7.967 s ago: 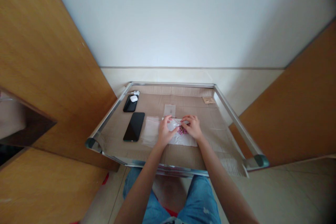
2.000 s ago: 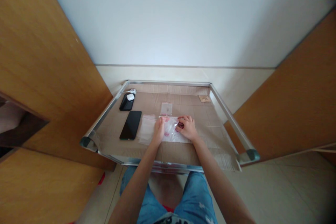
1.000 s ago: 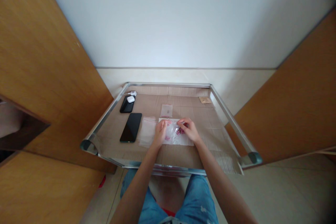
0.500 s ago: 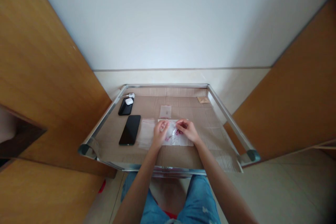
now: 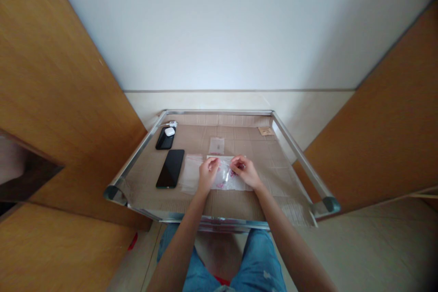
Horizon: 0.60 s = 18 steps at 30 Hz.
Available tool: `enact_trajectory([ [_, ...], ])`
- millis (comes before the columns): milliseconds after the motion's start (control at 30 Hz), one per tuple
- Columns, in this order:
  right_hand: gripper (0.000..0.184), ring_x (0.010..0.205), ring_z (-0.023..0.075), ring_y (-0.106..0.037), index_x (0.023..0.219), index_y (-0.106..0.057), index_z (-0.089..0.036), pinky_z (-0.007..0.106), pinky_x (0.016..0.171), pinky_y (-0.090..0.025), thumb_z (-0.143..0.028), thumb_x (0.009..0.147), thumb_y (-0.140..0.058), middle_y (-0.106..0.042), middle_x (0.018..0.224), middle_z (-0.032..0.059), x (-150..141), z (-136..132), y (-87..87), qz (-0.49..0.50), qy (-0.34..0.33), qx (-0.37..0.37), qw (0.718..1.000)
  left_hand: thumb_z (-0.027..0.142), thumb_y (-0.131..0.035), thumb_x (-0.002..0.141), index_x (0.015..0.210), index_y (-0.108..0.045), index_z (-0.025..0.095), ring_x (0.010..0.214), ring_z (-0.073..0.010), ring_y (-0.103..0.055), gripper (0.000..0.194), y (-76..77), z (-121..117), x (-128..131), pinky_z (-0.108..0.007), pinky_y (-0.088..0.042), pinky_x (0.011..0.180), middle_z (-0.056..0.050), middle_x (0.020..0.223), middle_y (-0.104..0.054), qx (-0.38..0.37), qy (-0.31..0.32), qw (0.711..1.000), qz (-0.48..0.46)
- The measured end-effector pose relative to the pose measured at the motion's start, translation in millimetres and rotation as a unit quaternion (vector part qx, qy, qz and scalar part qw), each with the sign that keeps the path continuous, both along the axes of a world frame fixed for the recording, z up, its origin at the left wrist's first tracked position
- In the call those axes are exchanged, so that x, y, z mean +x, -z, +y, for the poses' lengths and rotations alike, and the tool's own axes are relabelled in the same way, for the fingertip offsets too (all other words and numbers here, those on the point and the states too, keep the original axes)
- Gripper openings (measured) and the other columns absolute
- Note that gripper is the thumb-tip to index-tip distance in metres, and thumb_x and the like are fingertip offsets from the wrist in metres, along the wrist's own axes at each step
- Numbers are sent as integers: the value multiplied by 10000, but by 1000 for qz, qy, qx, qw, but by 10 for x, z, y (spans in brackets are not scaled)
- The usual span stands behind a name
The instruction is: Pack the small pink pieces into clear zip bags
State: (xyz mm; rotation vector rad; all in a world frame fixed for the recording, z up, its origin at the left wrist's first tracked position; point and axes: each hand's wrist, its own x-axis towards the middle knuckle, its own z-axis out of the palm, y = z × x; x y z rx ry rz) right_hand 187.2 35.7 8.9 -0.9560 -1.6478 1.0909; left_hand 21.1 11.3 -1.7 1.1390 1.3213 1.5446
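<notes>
A clear plastic bag [image 5: 224, 174] lies over a white sheet [image 5: 242, 184] on the cardboard, with small pink pieces showing in or under it. My left hand [image 5: 208, 174] is closed on the bag's left edge, thumb and fingers pinched together. At the right side of the bag, my right hand [image 5: 245, 171] has its fingertips pinched beside dark pink pieces; what exactly sits between them is too small to make out. Just beyond the hands lies a small clear zip bag [image 5: 216, 145]. Left of my left hand are flat clear bags [image 5: 191, 172].
A cardboard-lined table [image 5: 236, 207] with a metal rail [image 5: 297, 153] stands against the wall. On its left lie a large black phone [image 5: 170, 169] and a smaller phone [image 5: 164, 142] bearing a white earbud case [image 5: 169, 132]. A brown packet [image 5: 266, 131] rests at back right.
Both hands stay almost in place over the bag. The fingertips have drawn slightly apart, and more of the bag shows between them. The view has shifted slightly.
</notes>
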Motion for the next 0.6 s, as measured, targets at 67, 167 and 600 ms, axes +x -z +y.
enact_trajectory([
  [67,232,604,137,-567,856,-574,-181,264,586,-451,-374,740,-629,-599,669,1,-3,-6,4,-5,-6,-10,1000,456,-649,680,760,-615,141,598,-142,-618,327,-8,-1,3,-235,-494,547,-49,698,-650,-6,1,1000,-2],
  [167,247,605,138,-566,902,-584,-178,261,578,-444,-366,748,-625,-604,675,3,-8,-1,24,-3,-18,-16,1000,457,-648,683,759,-613,144,585,-142,-619,324,-16,-4,11,-243,-502,555,-45,686,-652,-4,3,1000,-3],
  [600,195,614,132,-562,848,-548,-183,262,596,-445,-334,752,-626,-593,701,2,-14,21,41,4,-20,-2,1000,319,-636,721,944,-539,180,642,-123,-591,280,-29,-27,-4,-222,-448,602,1,693,-613,34,25,998,42],
])
